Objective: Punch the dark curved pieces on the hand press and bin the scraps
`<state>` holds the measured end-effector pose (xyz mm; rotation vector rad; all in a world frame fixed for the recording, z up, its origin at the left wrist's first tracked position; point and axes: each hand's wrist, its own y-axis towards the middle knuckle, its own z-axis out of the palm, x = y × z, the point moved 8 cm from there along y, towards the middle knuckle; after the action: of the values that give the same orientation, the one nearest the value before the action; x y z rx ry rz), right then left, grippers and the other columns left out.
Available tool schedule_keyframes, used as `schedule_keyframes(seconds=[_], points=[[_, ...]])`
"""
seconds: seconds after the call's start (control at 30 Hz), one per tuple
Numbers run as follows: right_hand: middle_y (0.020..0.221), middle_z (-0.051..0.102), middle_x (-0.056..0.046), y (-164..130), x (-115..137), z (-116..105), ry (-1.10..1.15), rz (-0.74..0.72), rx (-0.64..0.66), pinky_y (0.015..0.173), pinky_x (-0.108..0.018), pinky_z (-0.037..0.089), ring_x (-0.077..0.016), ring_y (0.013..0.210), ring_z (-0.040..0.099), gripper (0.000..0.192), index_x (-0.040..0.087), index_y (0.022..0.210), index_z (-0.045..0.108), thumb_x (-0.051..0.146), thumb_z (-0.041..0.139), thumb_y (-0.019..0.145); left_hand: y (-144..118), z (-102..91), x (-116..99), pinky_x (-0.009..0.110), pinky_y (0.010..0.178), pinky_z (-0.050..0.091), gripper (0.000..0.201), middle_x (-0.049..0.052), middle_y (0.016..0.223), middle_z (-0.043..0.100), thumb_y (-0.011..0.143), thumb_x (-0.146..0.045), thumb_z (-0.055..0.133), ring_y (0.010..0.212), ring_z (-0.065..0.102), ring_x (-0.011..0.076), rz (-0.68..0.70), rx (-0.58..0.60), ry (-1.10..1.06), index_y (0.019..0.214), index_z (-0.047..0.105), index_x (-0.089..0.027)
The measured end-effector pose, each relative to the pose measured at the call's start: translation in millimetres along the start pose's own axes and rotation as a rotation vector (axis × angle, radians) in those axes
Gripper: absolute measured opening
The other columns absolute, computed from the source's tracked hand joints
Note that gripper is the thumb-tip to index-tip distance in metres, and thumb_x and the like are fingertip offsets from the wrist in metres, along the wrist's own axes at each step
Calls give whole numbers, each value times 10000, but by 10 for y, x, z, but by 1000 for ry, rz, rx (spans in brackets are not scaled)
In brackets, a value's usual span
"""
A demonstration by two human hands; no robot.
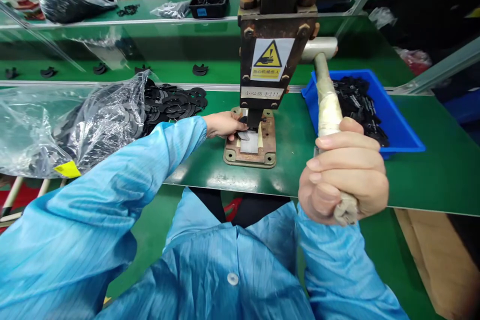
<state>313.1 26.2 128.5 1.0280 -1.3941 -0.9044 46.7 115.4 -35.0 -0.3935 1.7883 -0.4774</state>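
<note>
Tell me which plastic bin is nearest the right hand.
The blue bin beyond the right hand, on the green table; the black bins stand farther off, on the back shelf.

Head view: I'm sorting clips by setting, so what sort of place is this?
Probably a factory workshop for small parts: a hand-lever press with a warning label, a blue bin of black parts, and a green workbench.

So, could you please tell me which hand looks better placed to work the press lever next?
Probably the right hand: it is wrapped around the lever. The left hand is down at the press base, touching a small curved piece near the ram.
</note>
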Motion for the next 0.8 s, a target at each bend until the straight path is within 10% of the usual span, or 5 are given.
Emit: schedule_keyframes(seconds=[0.8], points=[[736,638,41,27,7,-1,-40,-38,0,1101,-611,576,-192,933,731,296,235,738,566,402,646,968,-264,-76,195,199,435,439,465,-7,639,588,987,-546,727,485,620,105,106,-96,-185,756,550,-184]])
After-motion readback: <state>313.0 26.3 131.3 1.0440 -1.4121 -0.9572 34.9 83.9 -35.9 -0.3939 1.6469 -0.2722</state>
